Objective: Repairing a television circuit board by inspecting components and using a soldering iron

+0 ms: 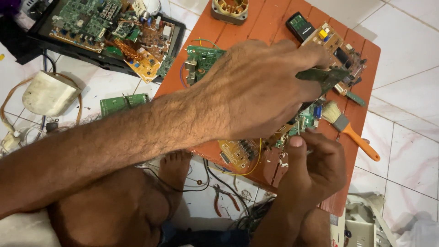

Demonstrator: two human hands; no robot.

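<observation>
Orange slatted desk (270, 20) sits low over white tile floor (407, 45). On it: copper-wound motor part (229, 9) at far edge, small black module w/ green face (300, 25) next to a tan board (340, 52), a green board (201, 61) on the left side, a yellowish board (235, 153) w/ yellow wire (256, 160) at the near edge. Brush (350, 130) w/ orange handle lies on the right side of the desk, bristles near the work, handle end pointing toward the near right edge.

Off the desk: black tray (41, 36) stacked w/ boards at upper left, white lump w/ cords (48, 93) on floor, loose green board (122, 103) just left of the desk, pliers (224, 199) w/ red handles on the floor below the near edge, amid dark wires. Bare foot (176, 169) tucked under the desk edge.

Left forearm crosses the whole view and blocks much of the desk middle; what's under the palm can't be seen.

Left hand (260, 91): grip closed on a dark green board (327, 77), pinched at its left end, board held up above the tan board, roughly level.

Right hand (313, 167): at near edge of desk, fingers curled tight, thumb up, tip beside a small green piece w/ blue connector (311, 116). Looks like a thin tool in the pinch, but too hidden to tell what.
</observation>
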